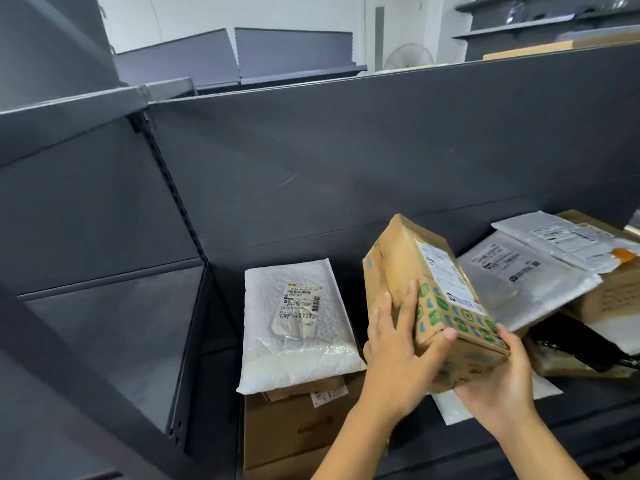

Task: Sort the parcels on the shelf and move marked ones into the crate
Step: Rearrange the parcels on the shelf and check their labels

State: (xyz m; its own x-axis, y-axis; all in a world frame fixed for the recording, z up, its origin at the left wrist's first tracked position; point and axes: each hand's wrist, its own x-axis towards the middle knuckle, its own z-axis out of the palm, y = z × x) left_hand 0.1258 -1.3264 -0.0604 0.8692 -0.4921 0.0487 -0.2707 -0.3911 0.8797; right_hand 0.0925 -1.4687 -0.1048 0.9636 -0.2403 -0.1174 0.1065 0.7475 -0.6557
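**Both hands on the printed box, up off the shelf**

So the parcel in play is a brown cardboard box with green and blue printed icons and a white shipping label [433, 271]. It's lifted clear of the dark grey metal shelf [346, 168] and tilted, far end higher than the near end, label face turned up and to the right.

The left hand [398, 344] grips it from the left: fingers spread up the side panel, thumb hooked across the near corner. The right hand [498, 382] cups the low near end from underneath with the thumb up along the right edge. Its fingers are tucked under the box, so I can't see exactly how they sit, but it's clearly holding the thing.

Other stuff around:
- A white bubble-wrap mailer with a barcode label [294, 323] just left of the held box, lying flat on top of a plain brown carton [287, 434].
- A flat white envelope [450, 407] on the shelf below the hands.
- To the right, a grey plastic mailer bag [526, 282] slopes down off a messy pile, with a second pale plastic bag [561, 237] overlapping it further back.
- Both of those rest on another brown cardboard box [613, 296] at the right edge.
- Something black [581, 344] sits under that pile, can't tell what it is.
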